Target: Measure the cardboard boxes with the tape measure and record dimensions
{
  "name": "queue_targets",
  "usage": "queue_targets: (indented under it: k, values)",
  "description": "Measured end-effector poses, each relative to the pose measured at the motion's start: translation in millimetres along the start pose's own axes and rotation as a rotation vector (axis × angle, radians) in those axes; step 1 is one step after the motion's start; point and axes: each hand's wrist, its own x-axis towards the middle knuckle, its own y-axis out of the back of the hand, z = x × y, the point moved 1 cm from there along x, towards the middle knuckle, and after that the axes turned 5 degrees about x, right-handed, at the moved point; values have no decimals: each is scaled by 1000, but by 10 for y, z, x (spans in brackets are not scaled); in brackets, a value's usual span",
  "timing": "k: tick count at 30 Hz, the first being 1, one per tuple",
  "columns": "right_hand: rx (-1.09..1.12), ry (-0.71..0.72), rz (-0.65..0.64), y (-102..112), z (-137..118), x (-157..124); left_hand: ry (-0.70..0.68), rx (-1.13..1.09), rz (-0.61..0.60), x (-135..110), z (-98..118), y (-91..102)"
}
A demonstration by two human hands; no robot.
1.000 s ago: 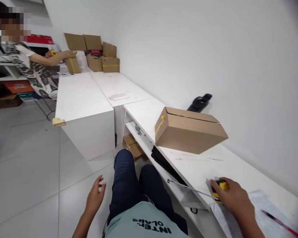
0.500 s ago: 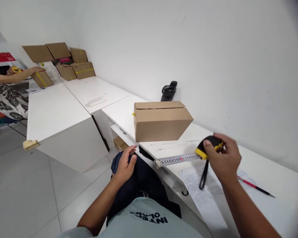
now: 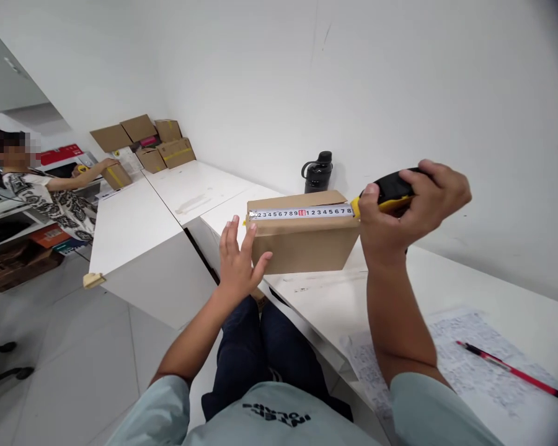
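A brown cardboard box stands on the white table in front of me. My right hand is closed round a black and yellow tape measure, held at the box's right end. Its white blade stretches left along the box's upper front edge to the left corner. My left hand is open, fingers straight, its palm by the box's left end and its thumb against the box.
A black bottle stands behind the box by the wall. A printed sheet with a red pen lies at the right. Another person works at a far table with several cardboard boxes.
My right hand lifted the tape measure from the table and laid the blade along the box's top edge. My left hand rose from my lap to the box's left end.
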Motion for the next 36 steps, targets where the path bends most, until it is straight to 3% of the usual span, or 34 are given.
queue_targets:
  k: [3, 5, 8, 10, 16, 24, 30, 36]
  values:
    - [-8, -24, -144, -141, 82, -51, 14, 10, -123, 75, -106, -126]
    - [15, -4, -185, -257, 109, -103, 37, 33, -286, 127, -126, -159]
    - [21, 51, -134, -411, 105, -179, 119, 94, -531, 163, -95, -167]
    - [23, 58, -99, -462, 81, -198, 175, 118, -604, 159, -60, -167]
    - [143, 2, -100, -367, 87, -86, 241, 93, -577, 126, 24, -203]
    - [18, 6, -41, -94, 434, 99, 309, 9, -507, 89, 32, -264]
    - [-79, -84, -138, -219, 748, 44, 344, 4, -446, 22, 154, -247]
    - [-63, -48, -97, -275, 900, 7, 351, 5, -441, 33, 169, -281]
